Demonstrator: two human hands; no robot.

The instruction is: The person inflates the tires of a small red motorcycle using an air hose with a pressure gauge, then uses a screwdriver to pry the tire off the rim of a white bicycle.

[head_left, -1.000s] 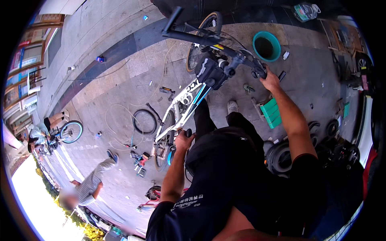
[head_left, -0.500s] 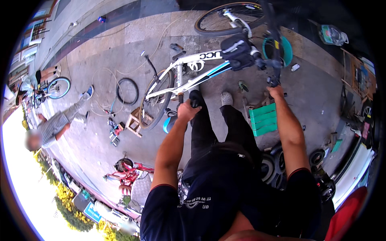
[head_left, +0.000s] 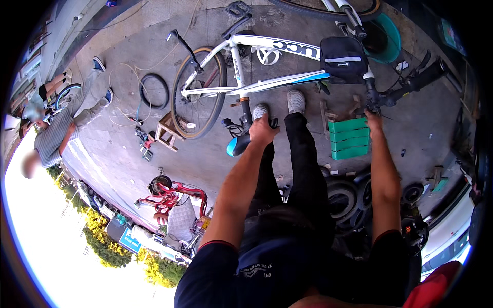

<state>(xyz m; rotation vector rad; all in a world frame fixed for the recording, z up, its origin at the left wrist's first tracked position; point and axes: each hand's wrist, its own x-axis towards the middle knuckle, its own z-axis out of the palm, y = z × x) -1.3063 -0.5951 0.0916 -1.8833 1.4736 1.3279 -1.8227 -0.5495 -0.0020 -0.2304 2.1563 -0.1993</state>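
Observation:
A white bicycle (head_left: 277, 45) with blue accents stretches across in front of me, tilted so that its side faces up. Its blue-and-black saddle (head_left: 238, 146) is under my left hand (head_left: 263, 131), which is closed around the saddle's front part. My right hand (head_left: 375, 122) is closed on the near end of the black handlebar (head_left: 400, 93); the grip there is mostly hidden by the fingers. A black bag (head_left: 345, 59) sits on the frame near the handlebar. The rear wheel (head_left: 222, 92) is on the left.
A green slatted seat (head_left: 350, 139) is near my right hand. A teal tub (head_left: 390, 41) stands beyond the bag. A wooden stool (head_left: 165, 132) and a loose tyre (head_left: 154, 91) are at left. A red bike frame (head_left: 174, 197) and a person (head_left: 60, 128) are farther left.
The handlebar has swung from pointing away to pointing right. The bicycle and both hands have shifted right in the view; both hands keep their hold. My left shoe now shows below the frame.

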